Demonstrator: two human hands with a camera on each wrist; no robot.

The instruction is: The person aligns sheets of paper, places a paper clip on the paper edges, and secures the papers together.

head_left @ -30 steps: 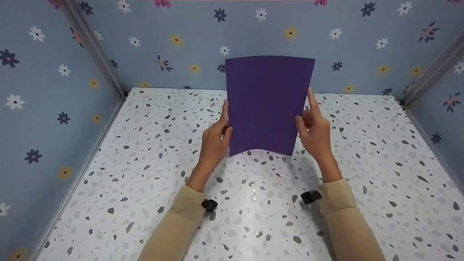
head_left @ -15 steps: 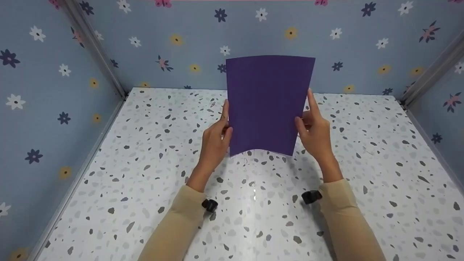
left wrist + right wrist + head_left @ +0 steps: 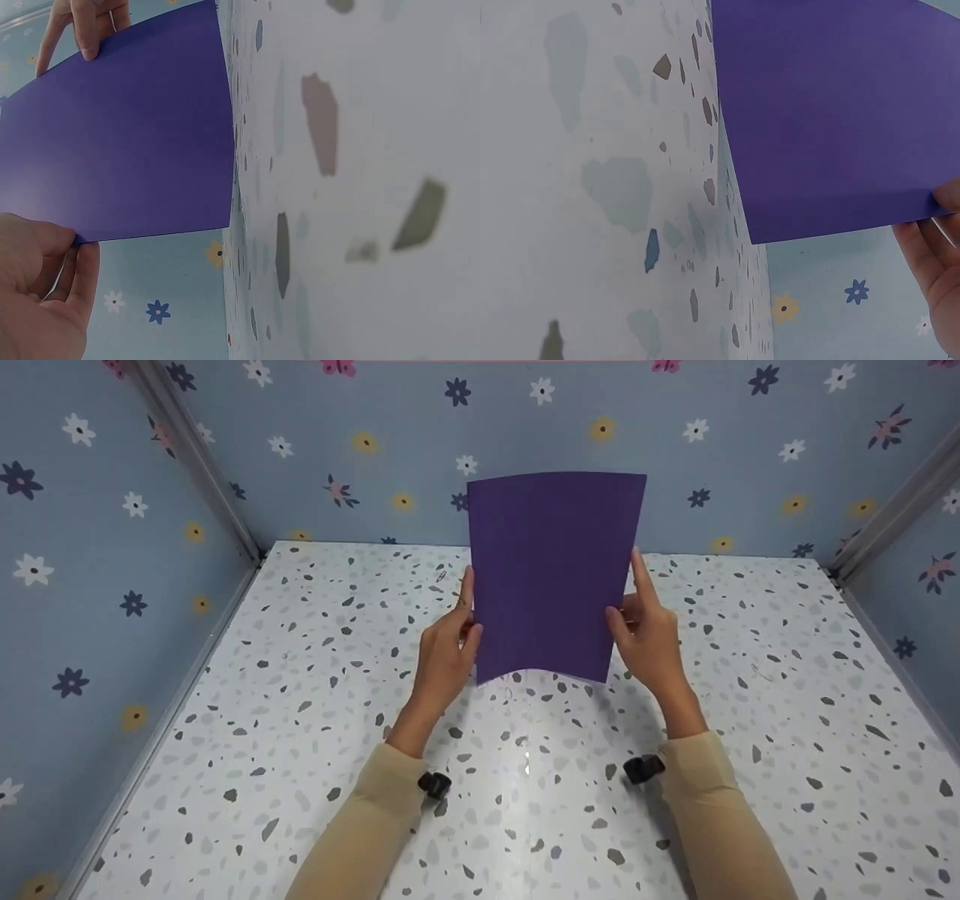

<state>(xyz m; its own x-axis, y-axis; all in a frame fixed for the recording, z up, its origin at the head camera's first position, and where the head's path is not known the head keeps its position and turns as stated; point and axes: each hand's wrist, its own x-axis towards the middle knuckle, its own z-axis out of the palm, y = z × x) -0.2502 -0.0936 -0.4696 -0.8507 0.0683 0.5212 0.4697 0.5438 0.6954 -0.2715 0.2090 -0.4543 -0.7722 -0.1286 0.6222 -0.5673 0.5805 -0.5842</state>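
A plain purple sheet of paper (image 3: 555,577) is held up by its two long sides, bowed slightly so its lower edge arches. My left hand (image 3: 444,656) pinches its left edge, thumb on the near face and index finger stretched up along the side. On the opposite edge my right hand (image 3: 649,641) pinches it in the same way. In the left wrist view the paper (image 3: 127,135) spans between both hands, and its lower end is close to the tabletop; contact cannot be told. The right wrist view has the paper's corner (image 3: 840,127) beside the table surface.
The speckled white table (image 3: 517,825) lies under both arms. A blue flower-patterned wall (image 3: 315,405) rises behind it, with side panels left and right. A small reddish paper clip shape (image 3: 441,576) is on the table left of the sheet.
My right hand has shifted slightly left, and the sheet's upper right corner has moved a little left and up with it. My left hand looks still.
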